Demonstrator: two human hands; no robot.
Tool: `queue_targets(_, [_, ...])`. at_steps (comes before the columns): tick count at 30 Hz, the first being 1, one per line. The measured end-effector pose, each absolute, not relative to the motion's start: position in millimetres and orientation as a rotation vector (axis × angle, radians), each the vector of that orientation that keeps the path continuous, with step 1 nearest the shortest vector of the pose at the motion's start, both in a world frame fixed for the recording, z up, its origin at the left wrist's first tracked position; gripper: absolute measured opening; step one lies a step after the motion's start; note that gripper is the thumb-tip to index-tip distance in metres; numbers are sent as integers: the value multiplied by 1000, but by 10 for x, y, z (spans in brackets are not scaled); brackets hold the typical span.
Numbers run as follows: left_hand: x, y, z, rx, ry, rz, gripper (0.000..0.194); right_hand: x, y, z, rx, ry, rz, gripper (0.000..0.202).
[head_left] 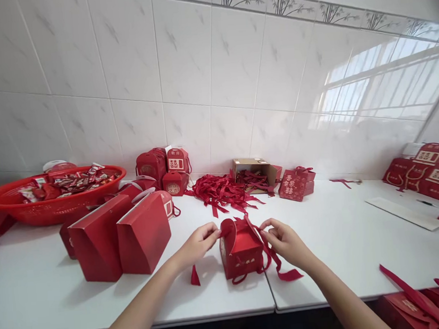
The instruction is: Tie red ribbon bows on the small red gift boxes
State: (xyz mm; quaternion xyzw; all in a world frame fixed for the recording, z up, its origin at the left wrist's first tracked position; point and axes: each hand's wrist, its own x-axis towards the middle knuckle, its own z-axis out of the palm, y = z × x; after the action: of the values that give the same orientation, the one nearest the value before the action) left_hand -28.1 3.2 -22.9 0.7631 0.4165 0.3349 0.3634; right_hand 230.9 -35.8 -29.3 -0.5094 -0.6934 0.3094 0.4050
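A small red gift box (pixel 244 255) with gold lettering stands upright near the table's front edge, its rounded side flaps raised and its top partly open. A red ribbon (pixel 277 263) runs by the flaps and trails down the box's right side onto the table. At the left flap, my left hand (pixel 199 243) is closed in a pinch on what looks like the ribbon, its fingertips partly hidden. On the other side, my right hand (pixel 283 240) pinches the ribbon close to the right flap. A dark red cord handle (pixel 239 279) hangs at the box's base.
Two taller red boxes (pixel 145 235) stand to the left, before a red plastic basket (pixel 31 213) of wrapped sweets. Behind lie a heap of red ribbons (pixel 221 189) and an open cardboard carton (pixel 268 171). More red boxes (pixel 430 175) stand far right.
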Motion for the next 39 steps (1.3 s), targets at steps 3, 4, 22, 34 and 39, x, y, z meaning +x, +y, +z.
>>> queue_targets(3, [-424, 90, -244, 1966, 1202, 932, 32, 2448, -340, -272, -1300, -1830, 587, 16])
queue_targets(4, [-448, 112, -255, 1971, 1239, 961, 31, 2478, -341, -261, -1310, -1853, 493, 14])
queue_targets(22, [-178, -69, -159, 754, 1024, 1104, 29, 2117, -240, -252, -1165, -1226, 1084, 53])
queue_targets(34, [-194, 58, -120, 369, 757, 1412, 18, 2347, -260, -155, -694, -529, 1167, 29])
queue_targets(39, [-197, 80, -95, 359, 662, 1513, 28, 2458, -267, -187, -689, -488, 1076, 24])
